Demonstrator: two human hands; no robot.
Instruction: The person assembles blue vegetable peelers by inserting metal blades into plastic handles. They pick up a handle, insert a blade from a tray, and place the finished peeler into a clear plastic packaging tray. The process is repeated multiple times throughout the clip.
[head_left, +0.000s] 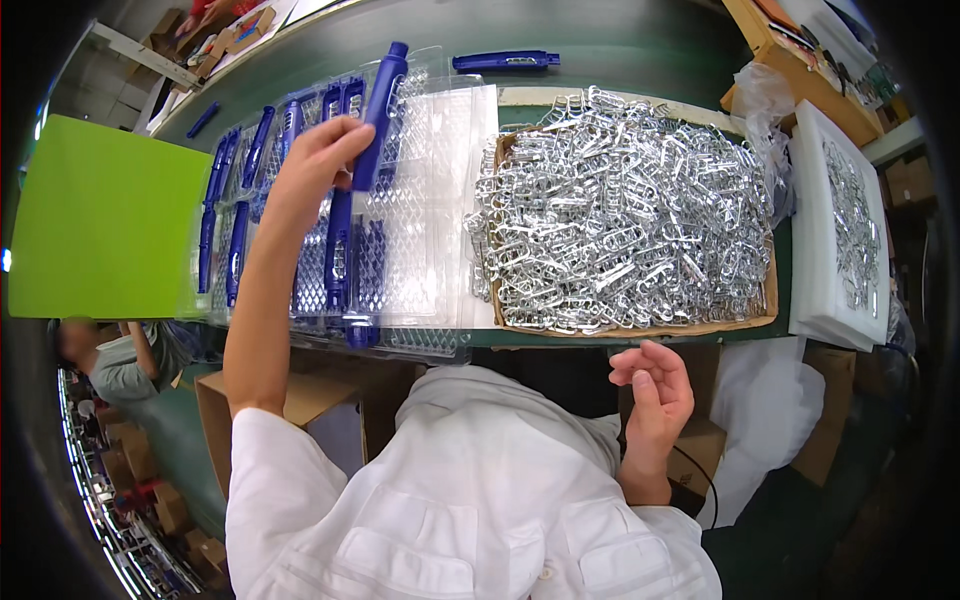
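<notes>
My left hand (325, 160) is closed on a long blue plastic tube-shaped part (380, 115), pinching it near its lower half and tilting it above clear plastic trays. Below it, similar blue parts (338, 250) lie in rows in the clear tray (430, 240), mostly on its left side. My right hand (655, 400) hovers in front of the table edge, fingers loosely curled and thumb apart, with nothing visible in it. Nearest to it is a shallow cardboard box (640, 327) heaped with small shiny metal clips (630, 220).
A bright green board (105, 220) stands at the left. One more blue part (505, 61) lies on the green tabletop (600, 35) behind the trays. White foam (815, 230) carrying metal clips is at the right, beside a clear plastic bag (760, 115). Another person (130, 360) sits at far left.
</notes>
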